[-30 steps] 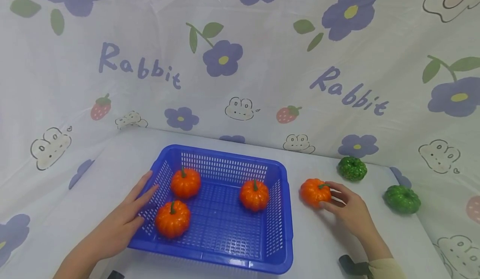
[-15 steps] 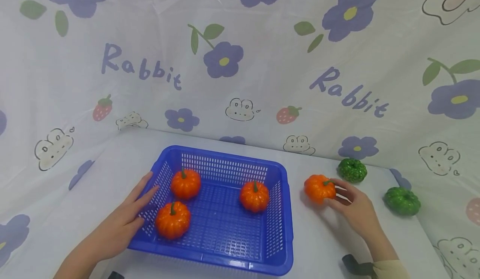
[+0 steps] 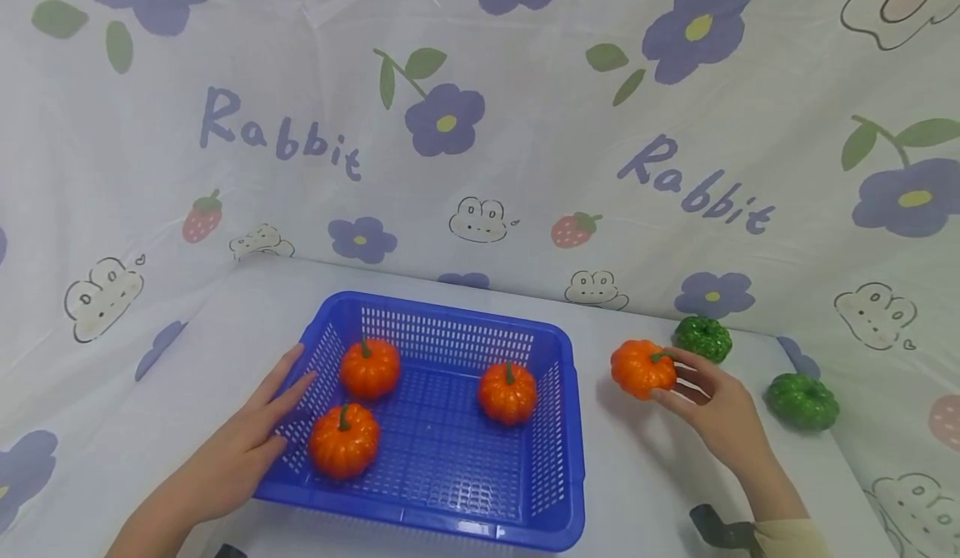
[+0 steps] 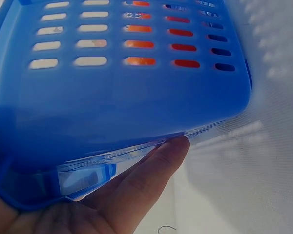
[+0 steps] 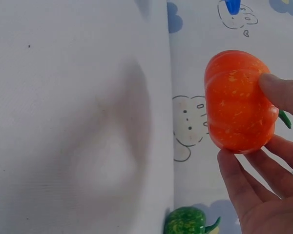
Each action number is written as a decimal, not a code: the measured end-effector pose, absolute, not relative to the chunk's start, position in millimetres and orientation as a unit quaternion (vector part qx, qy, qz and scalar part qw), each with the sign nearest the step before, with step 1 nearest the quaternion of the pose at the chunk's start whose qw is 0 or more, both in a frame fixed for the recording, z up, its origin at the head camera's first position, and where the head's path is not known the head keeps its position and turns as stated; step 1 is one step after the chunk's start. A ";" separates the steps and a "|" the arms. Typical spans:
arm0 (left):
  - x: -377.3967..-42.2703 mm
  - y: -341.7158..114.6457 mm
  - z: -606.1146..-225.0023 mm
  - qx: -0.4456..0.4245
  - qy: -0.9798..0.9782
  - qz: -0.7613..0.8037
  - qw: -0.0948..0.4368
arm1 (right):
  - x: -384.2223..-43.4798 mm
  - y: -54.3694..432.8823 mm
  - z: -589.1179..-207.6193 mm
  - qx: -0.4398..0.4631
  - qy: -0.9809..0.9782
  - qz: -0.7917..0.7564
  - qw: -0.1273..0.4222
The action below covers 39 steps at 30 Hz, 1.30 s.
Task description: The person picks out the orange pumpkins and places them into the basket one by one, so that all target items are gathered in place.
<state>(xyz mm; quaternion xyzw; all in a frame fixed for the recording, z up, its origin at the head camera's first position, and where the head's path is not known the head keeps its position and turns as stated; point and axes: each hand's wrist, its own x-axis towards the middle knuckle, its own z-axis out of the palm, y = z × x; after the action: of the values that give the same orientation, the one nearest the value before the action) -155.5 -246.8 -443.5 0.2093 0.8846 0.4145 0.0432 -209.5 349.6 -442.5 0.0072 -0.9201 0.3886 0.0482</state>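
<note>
My right hand [image 3: 723,412] pinches an orange toy pumpkin [image 3: 637,369] with a green stem to the right of the basket. The thumb and fingertips press on its sides in the right wrist view, and the pumpkin [image 5: 237,105] hangs above the white table, its shadow below. My left hand [image 3: 232,454] rests against the left side of a blue plastic basket [image 3: 420,518], fingers mostly straight. A finger [image 4: 156,170] touches the basket's outer wall [image 4: 117,107] in the left wrist view. Inside the basket sit three orange pumpkins [image 3: 371,371], two at the left and one at the right.
Behind the right hand lies a speckled green pumpkin [image 3: 702,339]. A smoother green pumpkin [image 3: 802,401] is near the table's right edge. A white cloth [image 3: 465,166] printed with flowers and rabbits hangs behind the table.
My right hand has raised the orange pumpkin off the table and moved it slightly to the right and away from me. The left hand and the basket stay in place.
</note>
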 end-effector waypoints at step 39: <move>-156.2 -246.8 -444.9 0.207 0.885 0.415 0.045 | -184.6 309.9 -393.1 0.079 -0.912 0.380 0.131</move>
<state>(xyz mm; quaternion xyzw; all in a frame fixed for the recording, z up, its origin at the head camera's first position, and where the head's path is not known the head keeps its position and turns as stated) -156.2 -246.8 -444.9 0.2074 0.8850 0.4146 0.0445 -184.6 309.9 -393.1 0.0787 -0.9125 0.3796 0.1307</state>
